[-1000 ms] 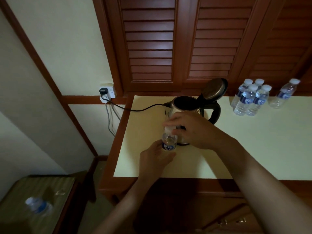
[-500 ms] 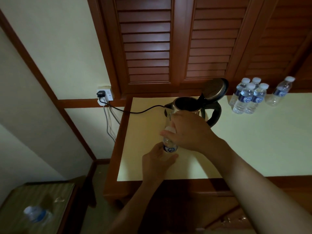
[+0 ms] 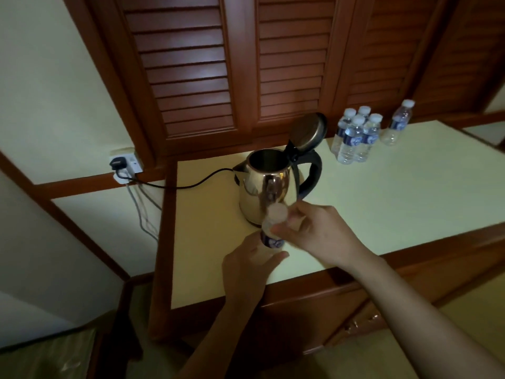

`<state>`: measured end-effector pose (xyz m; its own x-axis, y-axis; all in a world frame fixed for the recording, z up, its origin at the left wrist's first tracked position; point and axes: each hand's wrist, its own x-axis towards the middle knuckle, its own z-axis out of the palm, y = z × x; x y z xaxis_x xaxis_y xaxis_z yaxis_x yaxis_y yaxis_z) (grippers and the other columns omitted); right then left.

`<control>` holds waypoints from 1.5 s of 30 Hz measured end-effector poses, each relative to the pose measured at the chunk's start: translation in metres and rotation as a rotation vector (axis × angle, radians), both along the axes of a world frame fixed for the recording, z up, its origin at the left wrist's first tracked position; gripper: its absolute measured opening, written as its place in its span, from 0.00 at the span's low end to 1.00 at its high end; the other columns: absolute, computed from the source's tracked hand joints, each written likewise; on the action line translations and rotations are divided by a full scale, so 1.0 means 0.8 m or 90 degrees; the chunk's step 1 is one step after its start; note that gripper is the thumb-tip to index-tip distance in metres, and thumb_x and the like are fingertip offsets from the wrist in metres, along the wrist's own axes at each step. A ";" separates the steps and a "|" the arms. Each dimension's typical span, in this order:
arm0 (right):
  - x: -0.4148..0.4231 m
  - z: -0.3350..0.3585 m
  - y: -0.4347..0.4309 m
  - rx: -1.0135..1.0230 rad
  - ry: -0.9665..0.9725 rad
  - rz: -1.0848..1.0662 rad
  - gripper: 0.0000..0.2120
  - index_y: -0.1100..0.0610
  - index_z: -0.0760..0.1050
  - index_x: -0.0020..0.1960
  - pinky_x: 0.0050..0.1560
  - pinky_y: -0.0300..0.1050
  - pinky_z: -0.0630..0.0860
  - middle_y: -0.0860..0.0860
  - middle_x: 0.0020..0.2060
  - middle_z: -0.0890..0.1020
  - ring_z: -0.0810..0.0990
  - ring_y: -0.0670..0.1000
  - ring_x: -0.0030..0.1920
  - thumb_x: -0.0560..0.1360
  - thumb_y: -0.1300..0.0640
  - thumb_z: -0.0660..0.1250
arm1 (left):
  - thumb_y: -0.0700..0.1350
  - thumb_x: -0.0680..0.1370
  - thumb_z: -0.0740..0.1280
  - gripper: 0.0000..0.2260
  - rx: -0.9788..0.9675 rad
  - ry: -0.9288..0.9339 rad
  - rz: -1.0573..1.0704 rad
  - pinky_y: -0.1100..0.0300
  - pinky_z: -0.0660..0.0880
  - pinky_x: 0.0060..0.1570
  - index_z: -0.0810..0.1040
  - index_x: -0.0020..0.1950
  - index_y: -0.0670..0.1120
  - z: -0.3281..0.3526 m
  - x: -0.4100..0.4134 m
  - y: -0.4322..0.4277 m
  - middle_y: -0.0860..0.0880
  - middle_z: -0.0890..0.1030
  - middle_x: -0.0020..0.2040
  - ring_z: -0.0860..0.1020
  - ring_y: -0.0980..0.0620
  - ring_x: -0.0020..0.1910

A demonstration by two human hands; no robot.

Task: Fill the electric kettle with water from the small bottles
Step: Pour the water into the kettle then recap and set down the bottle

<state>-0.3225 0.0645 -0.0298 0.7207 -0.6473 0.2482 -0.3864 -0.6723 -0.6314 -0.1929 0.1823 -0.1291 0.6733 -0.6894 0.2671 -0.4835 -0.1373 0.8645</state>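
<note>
Left hand: my left hand (image 3: 246,269) is wrapped around the lower body of a small bottle (image 3: 270,239), holding it upright just in front of the kettle
Right hand: my right hand (image 3: 319,236) pinches the bottle's white cap (image 3: 276,213) between fingertips
Kettle: the steel kettle (image 3: 269,187) stands on the bench (image 3: 396,201), lid (image 3: 308,131) tipped open, cord (image 3: 191,184) running to a wall socket (image 3: 124,164)
Spare bottles: four clustered bottles (image 3: 355,138) and one single bottle (image 3: 397,123) stand at the bench's far edge
Room: louvred wooden doors (image 3: 246,64) behind the bench

Cream-topped wooden bench (image 3: 396,203) carries shiny steel electric kettle (image 3: 266,191) with lid open, four clustered small clear plastic water bottles (image 3: 355,138), one separate bottle (image 3: 396,124) beside them.
</note>
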 end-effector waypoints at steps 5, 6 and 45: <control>-0.081 -0.017 -0.032 0.105 -0.061 -0.003 0.23 0.47 0.80 0.51 0.39 0.33 0.73 0.39 0.47 0.84 0.83 0.42 0.40 0.68 0.31 0.67 | 0.55 0.66 0.82 0.18 -0.018 0.092 -0.052 0.72 0.76 0.46 0.80 0.51 0.66 0.027 -0.070 -0.044 0.70 0.83 0.45 0.80 0.70 0.47; -0.099 -0.020 -0.042 0.119 -0.072 -0.013 0.21 0.47 0.80 0.51 0.39 0.33 0.73 0.39 0.47 0.84 0.83 0.42 0.40 0.69 0.32 0.68 | 0.55 0.66 0.82 0.18 -0.017 0.107 -0.060 0.70 0.77 0.47 0.80 0.52 0.65 0.030 -0.084 -0.057 0.69 0.83 0.45 0.80 0.70 0.48; -0.348 -0.071 -0.520 0.114 -0.198 -0.206 0.20 0.45 0.79 0.60 0.40 0.41 0.81 0.40 0.49 0.83 0.82 0.42 0.43 0.69 0.50 0.79 | 0.56 0.74 0.74 0.16 -0.025 0.231 -0.238 0.50 0.80 0.57 0.85 0.58 0.51 0.049 -0.312 -0.578 0.52 0.86 0.46 0.85 0.53 0.48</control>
